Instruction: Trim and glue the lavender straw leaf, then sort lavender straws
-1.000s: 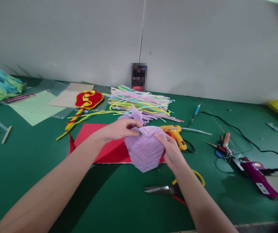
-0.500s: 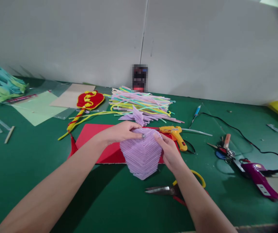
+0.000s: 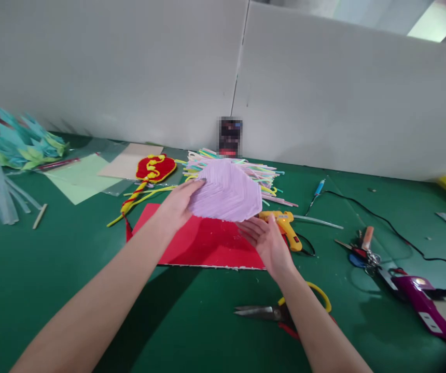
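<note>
Lifted since a moment ago, the purple piece [image 3: 226, 190] now shows its flat face, raised over the red sheet [image 3: 203, 241]. The left hand [image 3: 178, 204] fingers clasp its left edge. The right hand [image 3: 264, 239] lies palm-up, fingers spread loose, tips touching its lower edge. A glue gun [image 3: 285, 225] lies just right of those fingers.

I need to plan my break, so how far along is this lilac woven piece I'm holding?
Looks done: the lilac piece is a dense, closed panel with no loose ends showing. In hand: the left hand grips its edge above the red sheet; the right hand is open just under it. Possibly left: any gluing or trimming, since the glue gun and scissors lie idle, and a pile of loose stems lies behind.
</note>
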`<state>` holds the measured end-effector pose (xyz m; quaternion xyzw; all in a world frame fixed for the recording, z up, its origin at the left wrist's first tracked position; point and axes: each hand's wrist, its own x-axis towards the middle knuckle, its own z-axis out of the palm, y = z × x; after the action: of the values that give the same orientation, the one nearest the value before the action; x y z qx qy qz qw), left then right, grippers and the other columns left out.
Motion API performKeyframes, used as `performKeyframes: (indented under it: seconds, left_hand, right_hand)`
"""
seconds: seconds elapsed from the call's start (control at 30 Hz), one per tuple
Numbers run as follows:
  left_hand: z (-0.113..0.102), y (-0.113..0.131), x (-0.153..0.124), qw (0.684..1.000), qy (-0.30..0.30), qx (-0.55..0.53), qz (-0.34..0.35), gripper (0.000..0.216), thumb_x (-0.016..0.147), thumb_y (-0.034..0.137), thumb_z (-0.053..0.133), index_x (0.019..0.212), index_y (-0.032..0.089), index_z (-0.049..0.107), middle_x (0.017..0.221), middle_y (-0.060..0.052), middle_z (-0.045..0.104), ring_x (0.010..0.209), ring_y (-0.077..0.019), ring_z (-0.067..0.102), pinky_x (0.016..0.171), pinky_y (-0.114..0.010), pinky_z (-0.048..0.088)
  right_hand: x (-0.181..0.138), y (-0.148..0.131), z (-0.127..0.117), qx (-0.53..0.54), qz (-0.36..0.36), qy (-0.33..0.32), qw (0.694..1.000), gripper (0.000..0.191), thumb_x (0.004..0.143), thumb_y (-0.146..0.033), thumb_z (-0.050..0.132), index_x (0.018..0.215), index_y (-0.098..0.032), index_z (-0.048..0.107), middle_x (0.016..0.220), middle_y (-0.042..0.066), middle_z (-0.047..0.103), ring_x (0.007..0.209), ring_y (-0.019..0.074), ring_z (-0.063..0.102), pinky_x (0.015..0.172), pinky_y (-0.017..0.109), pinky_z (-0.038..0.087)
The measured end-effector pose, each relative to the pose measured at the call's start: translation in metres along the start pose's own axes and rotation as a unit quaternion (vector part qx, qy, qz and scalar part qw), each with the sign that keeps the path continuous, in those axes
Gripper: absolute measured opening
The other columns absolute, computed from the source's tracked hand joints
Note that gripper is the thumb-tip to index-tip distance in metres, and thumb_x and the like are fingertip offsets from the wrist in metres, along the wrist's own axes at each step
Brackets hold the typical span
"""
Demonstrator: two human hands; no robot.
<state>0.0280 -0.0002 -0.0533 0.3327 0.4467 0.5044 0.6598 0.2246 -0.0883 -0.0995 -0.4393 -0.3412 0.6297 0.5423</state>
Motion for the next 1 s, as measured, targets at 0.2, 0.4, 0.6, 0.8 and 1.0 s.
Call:
performKeyframes:
  seconds: [0.2, 0.4, 0.6, 0.8, 1.0]
  left_hand:
    - [-0.003, -0.041, -0.025, 0.999, -0.001, -0.052, -0.005, 0.030, 0.064, 0.025, 0.072, 0.091, 0.017, 0.062, 0.093, -0.004, 0.069, 0.084, -0.0170, 0.064, 0.074, -0.026, 0.049]
    - [-0.009, -0.054, -0.048, 0.997, -0.073, -0.013, -0.004, 0.041, 0.060, 0.028, 0.078, 0.097, 0.017, 0.064, 0.106, -0.008, 0.067, 0.100, -0.0227, 0.060, 0.079, -0.029, 0.049]
    - [-0.022, -0.057, -0.044, 0.997, -0.078, -0.023, -0.019, 0.037, 0.063, 0.031, 0.077, 0.096, 0.019, 0.066, 0.106, -0.007, 0.067, 0.093, -0.0174, 0.062, 0.078, -0.026, 0.049]
    - [-0.028, -0.056, -0.042, 0.996, -0.080, -0.025, -0.038, 0.031, 0.062, 0.030, 0.078, 0.088, 0.017, 0.067, 0.101, -0.006, 0.068, 0.089, -0.0157, 0.062, 0.078, -0.026, 0.049]
    - [-0.028, -0.058, -0.041, 0.998, -0.050, -0.022, -0.032, 0.035, 0.061, 0.030, 0.079, 0.091, 0.017, 0.066, 0.100, -0.006, 0.069, 0.092, -0.0178, 0.062, 0.079, -0.027, 0.049]
  right_hand:
    - [-0.007, 0.005, 0.015, -0.069, -0.018, -0.051, 0.996, 0.041, 0.076, -0.047, 0.061, 0.107, -0.020, 0.059, 0.113, 0.010, 0.065, 0.109, 0.0244, 0.059, 0.094, 0.042, 0.045]
    - [-0.002, 0.015, 0.013, -0.127, -0.097, 0.032, 0.987, 0.045, 0.070, -0.041, 0.068, 0.109, -0.020, 0.059, 0.111, 0.007, 0.066, 0.107, 0.0225, 0.058, 0.095, 0.040, 0.043]
    - [0.003, 0.004, 0.008, -0.189, -0.106, 0.017, 0.976, 0.038, 0.074, -0.042, 0.064, 0.105, -0.019, 0.060, 0.097, 0.006, 0.068, 0.087, 0.0203, 0.062, 0.084, 0.038, 0.048]
    - [0.015, 0.000, 0.011, -0.285, -0.157, 0.016, 0.945, 0.031, 0.077, -0.040, 0.059, 0.098, -0.018, 0.064, 0.093, 0.005, 0.068, 0.088, 0.0209, 0.061, 0.084, 0.038, 0.046]
    - [0.021, 0.010, 0.019, -0.237, -0.134, 0.013, 0.962, 0.033, 0.079, -0.039, 0.058, 0.105, -0.019, 0.059, 0.101, 0.006, 0.067, 0.091, 0.0205, 0.062, 0.084, 0.036, 0.047]
